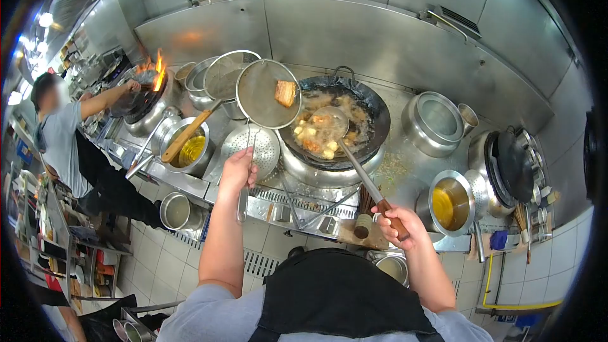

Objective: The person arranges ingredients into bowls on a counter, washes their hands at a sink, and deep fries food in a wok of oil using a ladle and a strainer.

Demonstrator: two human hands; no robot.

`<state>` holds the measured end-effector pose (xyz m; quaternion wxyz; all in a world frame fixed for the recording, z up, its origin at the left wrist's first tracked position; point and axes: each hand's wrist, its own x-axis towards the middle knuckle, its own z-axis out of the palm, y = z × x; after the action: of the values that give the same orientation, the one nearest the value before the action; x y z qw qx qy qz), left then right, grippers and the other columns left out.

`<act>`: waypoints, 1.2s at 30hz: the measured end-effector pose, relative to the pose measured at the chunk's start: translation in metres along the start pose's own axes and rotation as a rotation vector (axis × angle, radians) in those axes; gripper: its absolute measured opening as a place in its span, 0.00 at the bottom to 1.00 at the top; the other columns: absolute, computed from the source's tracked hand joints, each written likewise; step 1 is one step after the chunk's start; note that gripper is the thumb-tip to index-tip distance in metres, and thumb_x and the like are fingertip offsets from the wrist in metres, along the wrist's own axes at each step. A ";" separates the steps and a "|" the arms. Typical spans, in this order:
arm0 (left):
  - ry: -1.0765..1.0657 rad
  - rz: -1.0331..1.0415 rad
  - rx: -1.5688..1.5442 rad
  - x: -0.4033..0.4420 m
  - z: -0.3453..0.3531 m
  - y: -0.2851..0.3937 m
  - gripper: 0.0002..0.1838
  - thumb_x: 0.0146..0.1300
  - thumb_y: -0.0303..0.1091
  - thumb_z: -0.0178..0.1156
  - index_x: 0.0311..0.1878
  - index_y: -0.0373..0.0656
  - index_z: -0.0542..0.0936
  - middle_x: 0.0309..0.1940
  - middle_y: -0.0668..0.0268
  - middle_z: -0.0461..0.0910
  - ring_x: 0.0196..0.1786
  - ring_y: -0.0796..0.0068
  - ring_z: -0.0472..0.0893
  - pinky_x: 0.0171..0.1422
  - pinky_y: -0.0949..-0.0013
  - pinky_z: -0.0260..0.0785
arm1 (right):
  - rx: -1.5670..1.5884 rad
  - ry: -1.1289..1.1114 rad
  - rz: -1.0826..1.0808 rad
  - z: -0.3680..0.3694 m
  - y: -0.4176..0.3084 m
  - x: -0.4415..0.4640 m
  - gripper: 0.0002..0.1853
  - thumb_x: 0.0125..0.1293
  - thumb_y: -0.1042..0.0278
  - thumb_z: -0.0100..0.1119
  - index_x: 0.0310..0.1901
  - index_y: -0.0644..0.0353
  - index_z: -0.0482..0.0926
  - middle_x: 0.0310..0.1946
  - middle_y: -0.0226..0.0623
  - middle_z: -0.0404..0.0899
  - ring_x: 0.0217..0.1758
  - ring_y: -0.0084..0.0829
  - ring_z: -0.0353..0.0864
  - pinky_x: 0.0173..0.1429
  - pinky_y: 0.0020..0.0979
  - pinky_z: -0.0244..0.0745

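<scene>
My left hand (239, 170) is closed around the metal handle of a round mesh strainer (256, 98). A browned piece of food that looks like pork belly (285, 94) lies in the mesh, beside the wok's left rim. In my right hand (405, 225) is the wooden grip of a long-handled ladle (361, 170). Its bowl sits in the bubbling oil of the black wok (378, 117), among pale yellow and browned food chunks (310, 134). The strainer's mesh hides part of what stands behind it.
Left of the wok are a perforated skimmer (269, 152) and a pot of oil (206, 145) with a wooden-handled strainer across it. To the right stand a steel pot (437, 111) and another oil pot (467, 193). A co-worker (66, 133) works at a flaming wok, far left.
</scene>
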<state>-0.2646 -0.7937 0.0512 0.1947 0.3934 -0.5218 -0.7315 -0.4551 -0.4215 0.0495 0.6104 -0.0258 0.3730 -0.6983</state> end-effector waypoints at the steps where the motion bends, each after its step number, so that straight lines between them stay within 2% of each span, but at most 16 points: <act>1: 0.000 0.012 -0.003 0.000 0.000 -0.001 0.17 0.71 0.37 0.48 0.60 0.44 0.71 0.19 0.70 0.71 0.13 0.79 0.66 0.17 0.72 0.60 | -0.012 0.000 -0.011 0.002 0.000 -0.005 0.19 0.63 0.70 0.49 0.52 0.73 0.67 0.24 0.34 0.68 0.13 0.21 0.64 0.11 0.23 0.60; 6: -0.004 0.023 -0.018 0.002 -0.001 -0.003 0.19 0.71 0.36 0.48 0.62 0.43 0.69 0.19 0.69 0.72 0.13 0.79 0.66 0.16 0.72 0.60 | -0.028 0.012 -0.029 -0.004 0.000 -0.021 0.19 0.62 0.71 0.49 0.51 0.75 0.67 0.22 0.34 0.68 0.13 0.21 0.64 0.11 0.23 0.60; 8: 0.006 0.023 -0.013 0.002 -0.001 -0.003 0.19 0.71 0.36 0.48 0.62 0.43 0.69 0.19 0.69 0.71 0.13 0.79 0.66 0.16 0.72 0.60 | -0.100 0.025 -0.019 -0.008 -0.001 -0.028 0.16 0.63 0.71 0.50 0.51 0.71 0.69 0.23 0.33 0.68 0.14 0.22 0.65 0.14 0.24 0.62; 12: -0.016 0.012 0.021 0.001 0.000 -0.002 0.20 0.72 0.37 0.47 0.64 0.44 0.64 0.21 0.69 0.68 0.14 0.78 0.64 0.18 0.72 0.57 | -0.086 0.031 -0.012 -0.009 -0.001 -0.042 0.16 0.62 0.72 0.50 0.51 0.71 0.69 0.22 0.33 0.68 0.13 0.22 0.65 0.14 0.23 0.62; 21: -0.007 0.016 0.052 0.002 0.006 -0.003 0.20 0.71 0.37 0.48 0.64 0.44 0.66 0.21 0.68 0.70 0.14 0.78 0.65 0.18 0.72 0.58 | -0.170 0.092 -0.039 -0.011 -0.003 -0.064 0.17 0.60 0.73 0.51 0.51 0.72 0.69 0.20 0.35 0.69 0.11 0.23 0.66 0.14 0.23 0.64; 27: -0.008 0.023 0.060 0.002 0.008 -0.005 0.19 0.70 0.36 0.49 0.62 0.44 0.67 0.21 0.68 0.70 0.14 0.77 0.65 0.18 0.72 0.58 | -0.251 0.168 -0.095 -0.019 -0.005 -0.065 0.15 0.60 0.75 0.52 0.48 0.68 0.72 0.20 0.33 0.71 0.11 0.24 0.67 0.13 0.24 0.62; 30: 0.005 0.048 0.041 0.002 0.008 -0.009 0.17 0.71 0.37 0.49 0.58 0.42 0.71 0.20 0.69 0.72 0.14 0.79 0.66 0.16 0.72 0.59 | -0.321 0.208 -0.123 -0.018 -0.013 -0.068 0.15 0.58 0.75 0.53 0.47 0.68 0.72 0.20 0.33 0.71 0.11 0.24 0.67 0.14 0.24 0.62; 34: -0.019 0.022 0.036 0.001 0.009 -0.008 0.17 0.71 0.37 0.49 0.60 0.42 0.71 0.20 0.69 0.72 0.13 0.78 0.66 0.16 0.72 0.59 | -0.564 0.341 -0.166 -0.017 -0.022 -0.062 0.11 0.56 0.75 0.53 0.42 0.66 0.74 0.20 0.33 0.72 0.11 0.24 0.69 0.15 0.25 0.63; 36: -0.022 0.021 0.034 0.003 0.010 -0.009 0.17 0.71 0.37 0.49 0.60 0.43 0.70 0.20 0.69 0.71 0.13 0.78 0.66 0.17 0.72 0.59 | -1.070 0.516 -0.269 -0.020 -0.028 -0.050 0.07 0.55 0.74 0.53 0.36 0.66 0.73 0.18 0.32 0.71 0.12 0.25 0.70 0.16 0.27 0.64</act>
<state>-0.2733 -0.7862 0.0437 0.1902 0.3830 -0.5403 -0.7247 -0.4755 -0.3685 0.0712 0.3092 -0.2057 0.8015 -0.4688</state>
